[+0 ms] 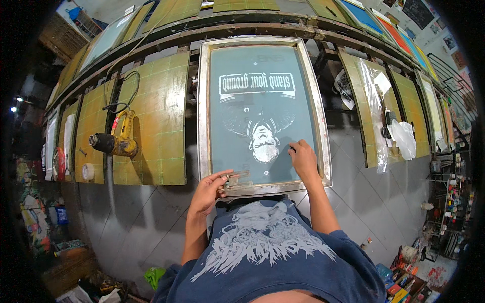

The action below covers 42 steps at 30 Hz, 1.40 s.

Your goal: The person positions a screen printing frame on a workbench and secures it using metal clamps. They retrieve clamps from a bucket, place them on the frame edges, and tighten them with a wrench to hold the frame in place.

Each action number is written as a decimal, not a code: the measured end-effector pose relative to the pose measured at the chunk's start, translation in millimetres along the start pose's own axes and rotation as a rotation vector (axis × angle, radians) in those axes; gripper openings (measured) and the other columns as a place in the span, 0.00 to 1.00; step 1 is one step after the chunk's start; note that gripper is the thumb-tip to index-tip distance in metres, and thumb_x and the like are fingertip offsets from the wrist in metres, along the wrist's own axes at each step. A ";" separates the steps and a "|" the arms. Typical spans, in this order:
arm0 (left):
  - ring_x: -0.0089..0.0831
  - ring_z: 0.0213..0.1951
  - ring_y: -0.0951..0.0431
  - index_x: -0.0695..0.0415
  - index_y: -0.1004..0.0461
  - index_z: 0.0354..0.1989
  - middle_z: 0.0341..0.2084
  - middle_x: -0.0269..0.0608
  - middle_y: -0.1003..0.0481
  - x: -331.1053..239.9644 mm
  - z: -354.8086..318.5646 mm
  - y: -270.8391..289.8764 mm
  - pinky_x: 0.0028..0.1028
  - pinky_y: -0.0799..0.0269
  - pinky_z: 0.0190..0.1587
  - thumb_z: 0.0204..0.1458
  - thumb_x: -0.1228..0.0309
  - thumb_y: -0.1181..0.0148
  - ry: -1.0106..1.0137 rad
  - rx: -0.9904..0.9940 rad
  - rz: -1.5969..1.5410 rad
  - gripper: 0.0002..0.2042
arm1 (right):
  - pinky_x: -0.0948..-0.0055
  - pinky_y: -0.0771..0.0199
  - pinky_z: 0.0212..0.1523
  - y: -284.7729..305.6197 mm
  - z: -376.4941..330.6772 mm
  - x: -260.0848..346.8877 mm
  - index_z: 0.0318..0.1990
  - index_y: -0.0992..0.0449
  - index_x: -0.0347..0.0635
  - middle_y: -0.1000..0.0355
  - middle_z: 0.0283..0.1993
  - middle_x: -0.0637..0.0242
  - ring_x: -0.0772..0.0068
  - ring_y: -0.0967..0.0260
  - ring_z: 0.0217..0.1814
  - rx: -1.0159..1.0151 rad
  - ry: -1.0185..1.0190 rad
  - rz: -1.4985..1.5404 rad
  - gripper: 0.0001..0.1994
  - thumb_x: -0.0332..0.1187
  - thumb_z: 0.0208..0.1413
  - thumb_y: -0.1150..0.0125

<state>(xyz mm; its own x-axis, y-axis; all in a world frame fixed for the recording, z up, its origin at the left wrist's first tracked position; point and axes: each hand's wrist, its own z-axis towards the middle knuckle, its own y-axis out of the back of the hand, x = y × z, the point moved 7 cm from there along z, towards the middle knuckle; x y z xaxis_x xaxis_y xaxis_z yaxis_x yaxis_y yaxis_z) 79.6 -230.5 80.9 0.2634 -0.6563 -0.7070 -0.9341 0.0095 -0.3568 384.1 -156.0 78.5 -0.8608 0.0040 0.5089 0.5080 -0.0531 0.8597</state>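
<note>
A screen-printing frame (pixel 203 111) with a silvery metal border and grey-green mesh lies in front of me. White lettering and a figure show on its mesh, upside down to me. At the frame's near left corner, my left hand (pixel 207 191) grips a small worn metal bracket (pixel 238 181) between thumb and fingers. The bracket overlaps the frame's near rail; whether it is fastened there I cannot tell. My right hand (pixel 304 160) is over the near right part of the mesh, fingertips pinched together. A small dark spot shows at them, too small to name.
Yellow-green printing boards (pixel 154 116) line both sides on a dark metal rack (pixel 222 25). A yellow cordless drill (pixel 117 137) and a tape roll (pixel 88 171) lie at left. Clear plastic wrap (pixel 373 116) and a crumpled white bag (pixel 404 140) are at right. Grey tiled floor (pixel 348 156) shows below.
</note>
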 end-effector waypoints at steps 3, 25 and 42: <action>0.18 0.27 0.31 0.65 0.28 0.57 0.38 0.37 0.20 7.0 -1.2 -0.6 0.18 0.36 0.26 0.64 0.67 0.48 0.017 -0.049 -0.249 0.18 | 0.53 0.27 0.44 -4.2 0.6 0.7 0.40 0.19 0.39 0.28 0.40 0.54 0.47 0.28 0.44 -0.010 -0.024 -0.005 0.08 0.29 0.55 0.39; 0.19 0.28 0.26 0.61 0.22 0.43 0.29 0.31 0.24 11.9 46.6 -59.5 0.21 0.32 0.30 0.61 0.60 0.45 -0.005 0.050 -0.448 0.16 | 0.74 0.38 0.28 -62.1 -40.3 34.4 0.35 0.27 0.34 0.33 0.29 0.66 0.71 0.38 0.26 0.475 -0.703 1.578 0.07 0.28 0.56 0.50; 0.20 0.36 0.24 0.57 0.26 0.49 0.37 0.34 0.24 27.5 41.2 -65.1 0.19 0.25 0.34 0.67 0.59 0.50 0.099 0.228 -0.702 0.15 | 0.80 0.46 0.25 -44.6 -45.6 72.2 0.34 0.26 0.42 0.41 0.22 0.83 0.88 0.49 0.24 0.575 -0.227 1.131 0.16 0.44 0.69 0.49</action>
<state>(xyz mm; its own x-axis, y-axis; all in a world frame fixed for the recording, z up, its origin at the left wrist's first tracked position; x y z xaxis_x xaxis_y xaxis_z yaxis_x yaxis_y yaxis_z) 157.6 -218.1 59.5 0.7469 -0.6302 -0.2119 -0.4783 -0.2880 -0.8296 297.9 -198.8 74.9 0.0500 0.4113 0.9101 0.9367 0.2969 -0.1856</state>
